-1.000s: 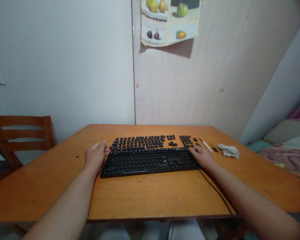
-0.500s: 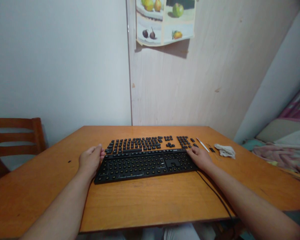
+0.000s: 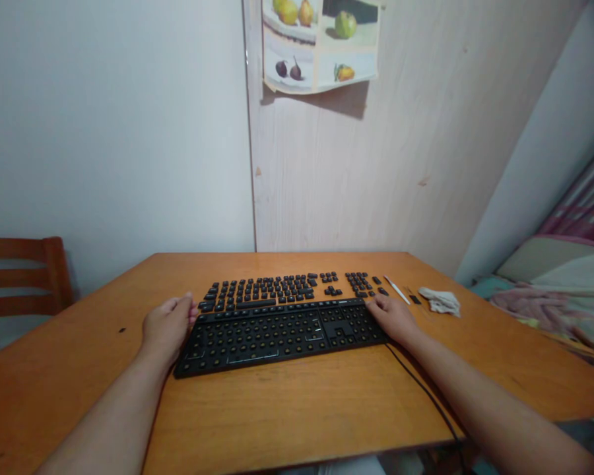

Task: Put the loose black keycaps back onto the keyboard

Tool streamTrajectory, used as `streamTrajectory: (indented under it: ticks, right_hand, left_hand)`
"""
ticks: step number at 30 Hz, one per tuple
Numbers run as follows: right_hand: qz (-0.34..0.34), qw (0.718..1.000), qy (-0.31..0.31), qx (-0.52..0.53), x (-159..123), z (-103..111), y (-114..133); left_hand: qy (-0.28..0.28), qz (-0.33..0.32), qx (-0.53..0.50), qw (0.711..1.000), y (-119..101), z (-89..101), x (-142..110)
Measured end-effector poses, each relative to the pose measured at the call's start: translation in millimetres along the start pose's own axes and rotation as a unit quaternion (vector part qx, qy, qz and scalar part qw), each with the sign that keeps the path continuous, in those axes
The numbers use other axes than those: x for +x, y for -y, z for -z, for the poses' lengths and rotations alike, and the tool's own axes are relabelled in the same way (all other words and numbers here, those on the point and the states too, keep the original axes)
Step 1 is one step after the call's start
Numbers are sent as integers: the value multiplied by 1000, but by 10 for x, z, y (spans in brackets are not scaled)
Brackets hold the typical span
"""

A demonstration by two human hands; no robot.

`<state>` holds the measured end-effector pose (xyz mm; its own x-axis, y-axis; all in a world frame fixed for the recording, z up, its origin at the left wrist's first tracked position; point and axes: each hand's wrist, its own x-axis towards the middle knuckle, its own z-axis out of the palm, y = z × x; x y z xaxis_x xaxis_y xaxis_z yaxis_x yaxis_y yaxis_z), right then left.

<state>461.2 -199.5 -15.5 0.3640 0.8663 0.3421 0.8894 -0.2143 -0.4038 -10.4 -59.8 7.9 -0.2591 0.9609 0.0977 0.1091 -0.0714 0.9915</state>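
A black keyboard without its keycaps lies slightly slanted on the table, its bare key posts showing. My left hand is closed on its left end, fingers at the upper left corner. At the upper right corner, my right hand grips the other end, thumb along the edge. Just beyond the keyboard, the loose black keycaps are laid out in keyboard order, with the number-pad caps as a separate block on the right. A black cable runs from the keyboard's right side over the table's near edge.
Right of the keycaps lie a white pen-like stick, a small dark piece and a crumpled white cloth. A dark speck is on the wooden table at left. A wooden chair stands beyond it.
The keyboard's left end has come a little nearer to me, with both hands still holding it. The whole view has shifted slightly as my head moved.
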Motion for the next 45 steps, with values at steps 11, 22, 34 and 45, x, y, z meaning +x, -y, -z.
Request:
streamTrajectory:
  ticks: [11,22,34,45]
  right_hand:
    - [-11,1000,7,-6,12,3,-22]
    - [-9,1000,8,-2,17,7,-32]
    - [-9,1000,0,5,4,18,-26]
    - [3,998,-11,56,26,18,-91]
  left_hand:
    - [-9,-1,-4,1000,5,-14,9]
    - [-12,-17,17,1000,15,-16,9]
    - [-7,11,-18,1000,22,-14,20]
    - [-59,-24,-65,996,52,0,130]
